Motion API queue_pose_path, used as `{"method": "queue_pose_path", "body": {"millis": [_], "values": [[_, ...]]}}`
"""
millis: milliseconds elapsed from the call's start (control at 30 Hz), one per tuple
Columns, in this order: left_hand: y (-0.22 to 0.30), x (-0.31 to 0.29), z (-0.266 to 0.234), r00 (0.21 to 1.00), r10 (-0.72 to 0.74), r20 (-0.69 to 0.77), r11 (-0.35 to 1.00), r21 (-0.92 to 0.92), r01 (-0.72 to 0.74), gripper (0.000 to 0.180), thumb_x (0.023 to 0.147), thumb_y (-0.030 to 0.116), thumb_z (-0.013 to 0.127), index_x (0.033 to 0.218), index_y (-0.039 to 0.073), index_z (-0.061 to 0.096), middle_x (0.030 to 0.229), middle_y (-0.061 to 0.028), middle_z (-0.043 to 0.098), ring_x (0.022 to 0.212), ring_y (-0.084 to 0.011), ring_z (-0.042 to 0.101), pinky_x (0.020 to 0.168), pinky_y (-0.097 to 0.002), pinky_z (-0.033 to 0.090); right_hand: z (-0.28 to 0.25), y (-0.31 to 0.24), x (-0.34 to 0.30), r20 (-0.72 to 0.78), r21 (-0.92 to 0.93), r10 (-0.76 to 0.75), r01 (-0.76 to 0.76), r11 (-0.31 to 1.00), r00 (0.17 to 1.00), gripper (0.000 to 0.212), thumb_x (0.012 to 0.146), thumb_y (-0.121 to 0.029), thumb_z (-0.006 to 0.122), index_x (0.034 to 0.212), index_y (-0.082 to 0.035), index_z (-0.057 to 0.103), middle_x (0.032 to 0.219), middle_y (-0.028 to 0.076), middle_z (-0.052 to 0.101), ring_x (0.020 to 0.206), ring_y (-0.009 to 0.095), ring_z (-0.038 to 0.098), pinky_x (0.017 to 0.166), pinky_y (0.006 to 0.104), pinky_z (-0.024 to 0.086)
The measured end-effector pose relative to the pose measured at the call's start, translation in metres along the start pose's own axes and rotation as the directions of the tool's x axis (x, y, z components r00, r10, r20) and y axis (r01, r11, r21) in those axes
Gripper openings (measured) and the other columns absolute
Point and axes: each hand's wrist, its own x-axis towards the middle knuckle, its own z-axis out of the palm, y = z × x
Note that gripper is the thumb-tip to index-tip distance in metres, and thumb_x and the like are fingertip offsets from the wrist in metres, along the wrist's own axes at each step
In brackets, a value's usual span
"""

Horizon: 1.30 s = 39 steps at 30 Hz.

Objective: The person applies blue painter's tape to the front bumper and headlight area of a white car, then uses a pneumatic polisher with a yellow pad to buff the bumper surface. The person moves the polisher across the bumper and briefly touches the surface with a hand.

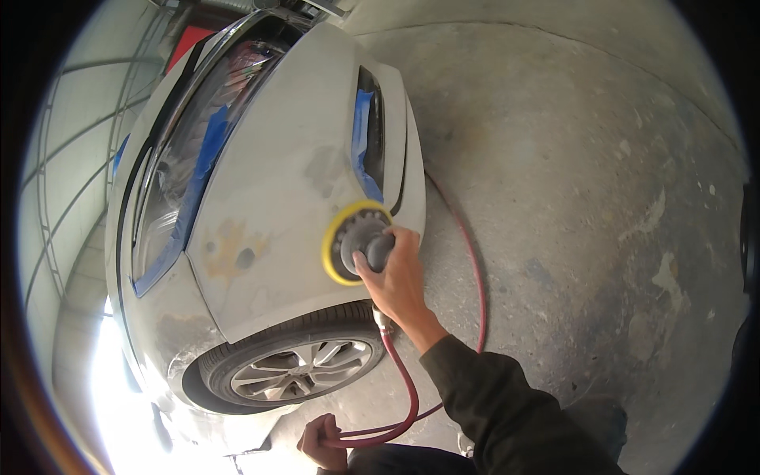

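Note:
My right hand [404, 285] is wrapped round a grey pneumatic orbital sander [364, 241] with a yellow-edged round pad. The sander sits at the white car's panel [289, 214], between the wheel arch and a taped light opening; the pad's contact face is hidden. From its metal fitting a red air hose [413, 392] loops down to my left hand [321, 443], which is closed round it low in the picture. Sanded grey and yellowish-brown patches [229, 245] mark the panel.
Blue masking tape [202, 170] edges the side window, and more tape [361, 142] borders the light opening. Below the panel is the wheel [297, 368]. The hose trails over the stained concrete floor [570, 206] to the right. A pale ribbed wall [79, 134] curves along the left.

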Motion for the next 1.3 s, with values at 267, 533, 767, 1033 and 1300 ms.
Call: {"method": "queue_pose_path", "body": {"millis": [267, 533, 767, 1033, 1300], "values": [[0.015, 0.006, 0.013, 0.999, 0.033, 0.044, 0.999, -0.005, -0.033, 0.021, 0.097, 0.02, 0.077, 0.088, 0.002, 0.073, 0.063, -0.0055, 0.067, 0.053, -0.0133, 0.063, 0.052, -0.0274, 0.047, -0.004, -0.012, 0.023, 0.012, -0.034, -0.018, 0.019, 0.999, 1.0, 0.063, 0.086, -0.026, 0.085, 0.129, -0.003, 0.044, 0.123, 0.019, 0.051, 0.099, 0.041, 0.065, 0.081, 0.0489, 0.056], [0.014, 0.002, 0.024, 1.0, 0.017, 0.018, 0.999, -0.046, -0.016, 0.018, 0.096, 0.017, 0.078, 0.089, 0.002, 0.073, 0.061, -0.0046, 0.067, 0.053, -0.0127, 0.064, 0.052, -0.0271, 0.047, -0.007, -0.007, 0.022, 0.003, -0.065, -0.056, 0.057, 0.996, 0.998, 0.063, 0.087, -0.026, 0.083, 0.13, -0.001, 0.044, 0.123, 0.021, 0.051, 0.099, 0.042, 0.064, 0.083, 0.0492, 0.054], [0.017, 0.004, 0.023, 0.999, 0.04, 0.02, 0.999, -0.038, -0.039, 0.016, 0.096, 0.016, 0.077, 0.089, 0.002, 0.073, 0.061, -0.0045, 0.066, 0.053, -0.0119, 0.063, 0.052, -0.0267, 0.046, -0.006, 0.005, 0.005, -0.011, -0.09, -0.123, 0.121, 0.989, 0.992, 0.062, 0.086, -0.024, 0.084, 0.128, -0.002, 0.045, 0.12, 0.019, 0.051, 0.094, 0.042, 0.063, 0.083, 0.0503, 0.054], [0.021, 0.009, 0.013, 0.997, 0.051, 0.06, 0.999, -0.01, -0.051, 0.006, 0.091, 0.005, 0.078, 0.089, 0.001, 0.074, 0.068, -0.0092, 0.07, 0.056, -0.0151, 0.067, 0.052, -0.0284, 0.05, -0.007, 0.0, 0.013, -0.026, -0.065, -0.019, 0.017, 0.998, 0.999, 0.062, 0.086, -0.025, 0.084, 0.129, -0.003, 0.046, 0.122, 0.019, 0.051, 0.103, 0.042, 0.065, 0.084, 0.0495, 0.055], [0.023, 0.007, 0.014, 0.997, 0.018, 0.075, 0.999, -0.028, -0.016, 0.006, 0.092, 0.006, 0.078, 0.09, 0.001, 0.075, 0.068, -0.0083, 0.07, 0.056, -0.0154, 0.068, 0.053, -0.0282, 0.051, -0.005, -0.015, 0.028, -0.014, -0.073, -0.112, 0.111, 0.991, 0.994, 0.063, 0.085, -0.028, 0.084, 0.129, -0.002, 0.046, 0.12, 0.019, 0.052, 0.089, 0.04, 0.066, 0.076, 0.0487, 0.056]]}}
